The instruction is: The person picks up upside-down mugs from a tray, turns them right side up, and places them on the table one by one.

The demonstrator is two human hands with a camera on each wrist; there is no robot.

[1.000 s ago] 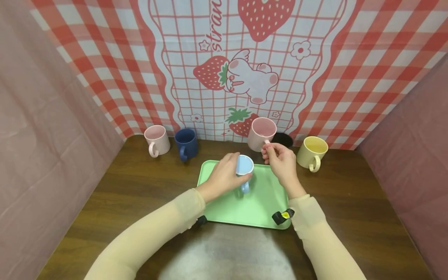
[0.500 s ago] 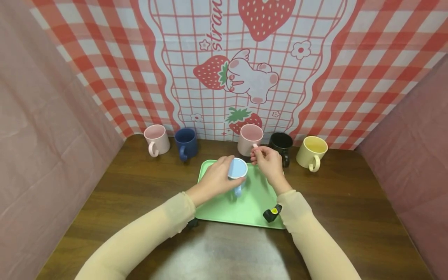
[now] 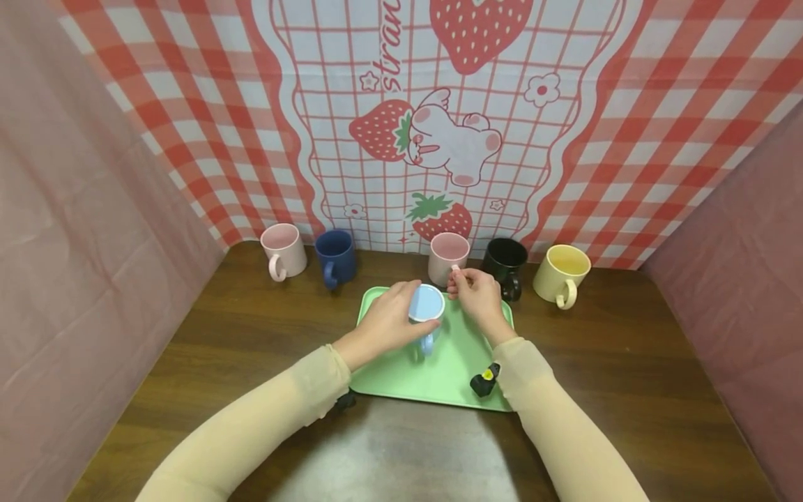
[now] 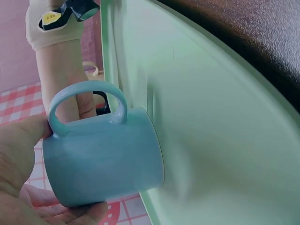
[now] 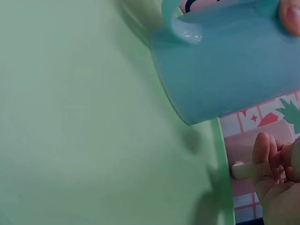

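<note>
My left hand (image 3: 385,324) grips a light blue mug (image 4: 105,154) round its upper body, thumb near the handle. The mug is upright with its base close over the light green tray (image 3: 458,366), and its handle points toward me. My right hand (image 3: 482,301) pinches the handle of a pink mug (image 3: 447,261) behind the tray's far edge, between the dark blue mug (image 3: 339,259) and the black mug (image 3: 498,261). In the right wrist view those fingers (image 5: 262,157) close on the pink handle; part of the black mug is hidden behind the hand in the head view.
Another pink mug (image 3: 285,252) stands at the far left of the back row, and a yellow mug (image 3: 555,279) at the far right. Behind the row hangs a red-checked strawberry cloth (image 3: 351,167). The brown wooden table (image 3: 238,341) has pink curtains (image 3: 81,244) at the sides.
The pink mug in my right hand has moved left and lower, uncovering the black mug. My left hand and the light blue mug have shifted slightly left over the tray.
</note>
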